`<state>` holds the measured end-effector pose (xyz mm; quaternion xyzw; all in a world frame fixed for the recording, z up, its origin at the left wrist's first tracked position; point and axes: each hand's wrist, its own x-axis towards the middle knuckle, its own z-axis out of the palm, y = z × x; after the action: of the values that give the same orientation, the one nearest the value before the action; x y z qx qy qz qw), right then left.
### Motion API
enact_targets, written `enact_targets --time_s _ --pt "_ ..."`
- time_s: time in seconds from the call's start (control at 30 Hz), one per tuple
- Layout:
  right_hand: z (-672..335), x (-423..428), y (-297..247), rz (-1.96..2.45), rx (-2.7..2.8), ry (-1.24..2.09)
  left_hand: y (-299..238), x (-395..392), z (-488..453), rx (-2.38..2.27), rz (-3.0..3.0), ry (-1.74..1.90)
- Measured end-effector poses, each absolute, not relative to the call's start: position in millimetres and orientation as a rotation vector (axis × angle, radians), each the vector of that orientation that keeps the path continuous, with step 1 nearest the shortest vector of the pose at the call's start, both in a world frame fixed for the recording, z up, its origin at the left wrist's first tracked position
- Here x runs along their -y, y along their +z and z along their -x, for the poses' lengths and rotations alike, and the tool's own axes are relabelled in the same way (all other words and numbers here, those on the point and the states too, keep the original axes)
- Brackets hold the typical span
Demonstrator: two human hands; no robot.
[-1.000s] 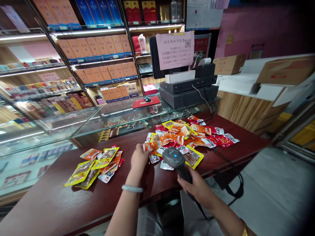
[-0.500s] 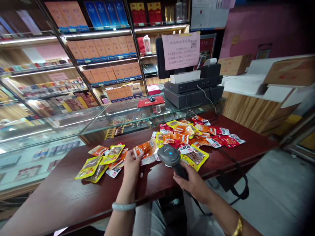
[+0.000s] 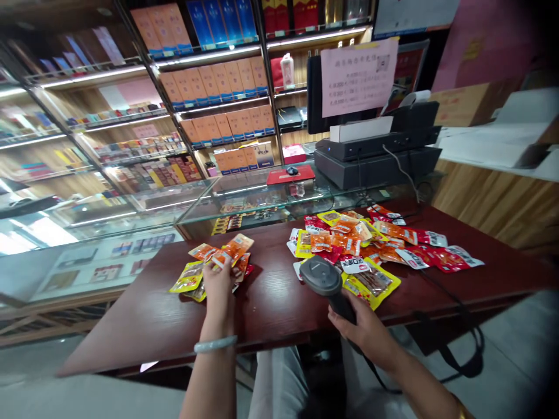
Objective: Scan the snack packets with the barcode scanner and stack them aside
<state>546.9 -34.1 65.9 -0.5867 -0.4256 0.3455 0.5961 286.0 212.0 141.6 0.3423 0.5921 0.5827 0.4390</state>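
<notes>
My left hand (image 3: 219,279) pinches an orange snack packet (image 3: 237,247) over a small pile of packets at the left of the dark red table. A yellow snack packet (image 3: 188,277) lies in that pile, partly under my hand. My right hand (image 3: 358,323) is wrapped round the handle of a black barcode scanner (image 3: 322,276), its head tilted toward the table's middle. Just beyond the scanner spreads a larger heap of orange, red and yellow packets; a yellow packet with brown contents (image 3: 371,282) is nearest my right hand.
The table (image 3: 144,314) meets a glass display case (image 3: 244,201). On the case stand a cash drawer (image 3: 375,166), a monitor with a pink notice (image 3: 358,78) and a mouse (image 3: 292,170) on a red pad. A cable hangs near the right hand.
My left hand has carried the orange packet leftward from beside the scanner to the left pile. The scanner stays in my right hand, and the view has turned left.
</notes>
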Motion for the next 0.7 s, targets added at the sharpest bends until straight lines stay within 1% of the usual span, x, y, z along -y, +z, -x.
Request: enact_targets --time_s 0.1,0.2,0.33,0.5,0.6,0.7 --pt "-547.9 36.3 67.4 1.374 0.978 0.821 152.8 -211.7 -271.7 -1.37 -0.649 1.563" --pt "-549.8 40.9 81.6 1.379 0.974 0.879 146.4 -205.7 -266.7 -1.239 -0.553 1.552" --pt "-555.2 43.3 86.6 1.375 0.935 0.872 123.7 -198.3 -282.9 -1.221 -0.742 1.426" --pt "-563.4 44.0 69.5 1.406 0.833 0.865 108.6 -186.4 -345.1 -1.274 -1.403 0.94" --pt "-567.9 49.8 71.5 1.427 0.838 0.861 116.4 -173.7 -389.8 -1.371 -1.849 0.636" --pt "-571.1 57.0 80.2 1.431 0.87 0.85 134.7 -164.6 -428.4 -1.441 -2.136 0.38"
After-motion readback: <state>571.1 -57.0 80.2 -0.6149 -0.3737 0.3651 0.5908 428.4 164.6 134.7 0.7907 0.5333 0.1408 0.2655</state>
